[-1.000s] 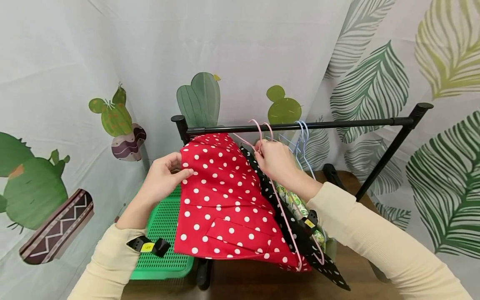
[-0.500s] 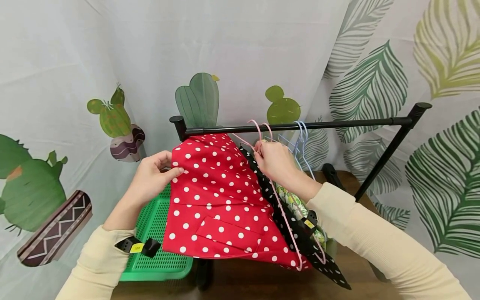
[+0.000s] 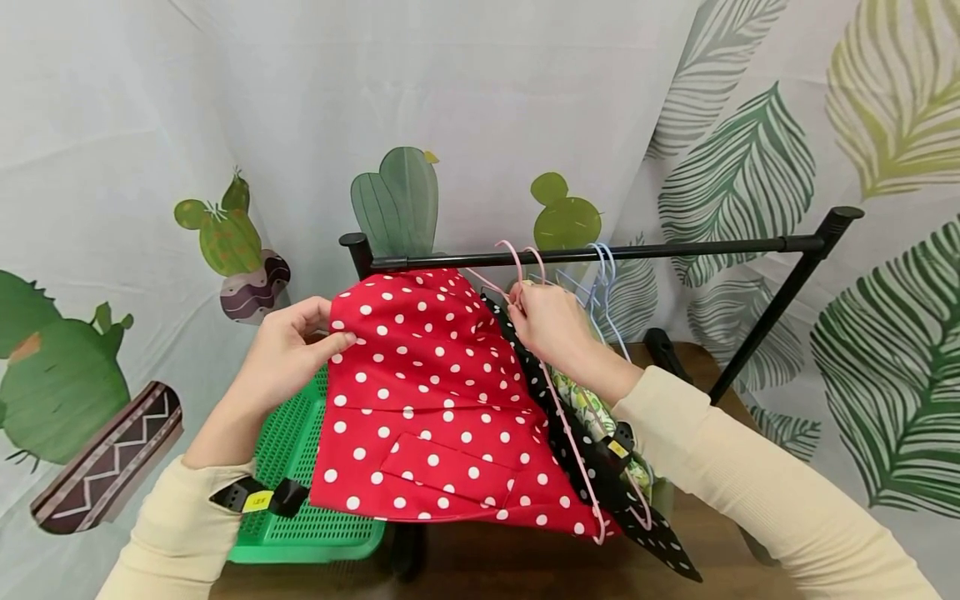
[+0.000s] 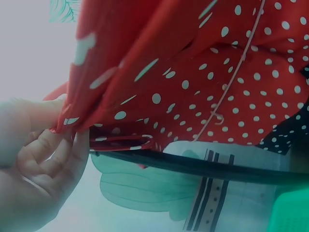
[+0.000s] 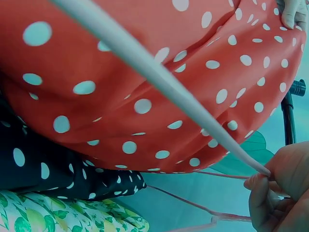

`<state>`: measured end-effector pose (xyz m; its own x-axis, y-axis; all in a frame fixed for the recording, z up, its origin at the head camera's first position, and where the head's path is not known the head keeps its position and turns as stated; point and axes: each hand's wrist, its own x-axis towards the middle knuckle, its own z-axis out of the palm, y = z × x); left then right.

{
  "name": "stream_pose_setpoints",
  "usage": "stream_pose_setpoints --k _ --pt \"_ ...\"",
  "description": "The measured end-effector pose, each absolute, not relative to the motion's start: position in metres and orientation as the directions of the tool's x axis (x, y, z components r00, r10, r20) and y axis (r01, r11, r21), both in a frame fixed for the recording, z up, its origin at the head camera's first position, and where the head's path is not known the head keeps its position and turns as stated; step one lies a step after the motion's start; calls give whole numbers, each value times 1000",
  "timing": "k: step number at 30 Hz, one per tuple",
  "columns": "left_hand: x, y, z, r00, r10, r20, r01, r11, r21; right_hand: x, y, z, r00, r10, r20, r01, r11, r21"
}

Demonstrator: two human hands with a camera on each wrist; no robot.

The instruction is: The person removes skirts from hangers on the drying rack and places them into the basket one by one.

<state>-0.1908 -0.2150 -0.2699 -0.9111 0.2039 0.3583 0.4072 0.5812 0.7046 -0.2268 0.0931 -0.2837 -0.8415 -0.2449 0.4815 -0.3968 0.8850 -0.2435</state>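
A red garment with white polka dots and a stitched pocket outline (image 3: 435, 400) hangs over one side of a pink hanger (image 3: 568, 437). My left hand (image 3: 288, 354) pinches the garment's left edge between thumb and fingers, pulling the cloth out wide. In the left wrist view the cloth (image 4: 178, 82) bunches at those fingertips. Just below the hook, my right hand (image 3: 558, 321) grips the pink hanger. The right wrist view shows the hanger's bar (image 5: 178, 96) running into the curled fingers of the right hand (image 5: 285, 188), across the red cloth.
The hanger's hook is on a black clothes rail (image 3: 690, 248). Behind hang a black polka-dot garment (image 3: 663, 537) and a leaf-patterned garment (image 3: 581, 396). Two blue hangers (image 3: 609, 292) are on the rail. A green basket (image 3: 307, 542) sits on the wooden table (image 3: 480, 575) at left.
My left hand has moved left with the pinched edge, spreading the red garment wider over the green basket. The right hand has stayed on the pink hanger.
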Motion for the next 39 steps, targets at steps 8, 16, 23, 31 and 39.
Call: stream_pose_setpoints --k 8,16,23,31,39 --pt "-191 -231 -268 -904 171 391 412 592 693 -227 95 -285 -826 -255 502 -411 883 -227" --pt "-186 -241 -267 -904 144 402 403 599 692 -228 93 -286 -824 -262 503 -412 886 -214" --pt "-180 -251 -262 -902 108 418 384 644 662 -230 93 -288 -836 -250 489 -396 891 -221" --pt "-178 -261 -265 -913 91 399 347 688 638 -229 94 -289 -834 -257 488 -392 899 -195" --pt "-188 -268 -281 -913 99 397 350 692 632 -229 95 -290 -837 -246 488 -379 905 -194"
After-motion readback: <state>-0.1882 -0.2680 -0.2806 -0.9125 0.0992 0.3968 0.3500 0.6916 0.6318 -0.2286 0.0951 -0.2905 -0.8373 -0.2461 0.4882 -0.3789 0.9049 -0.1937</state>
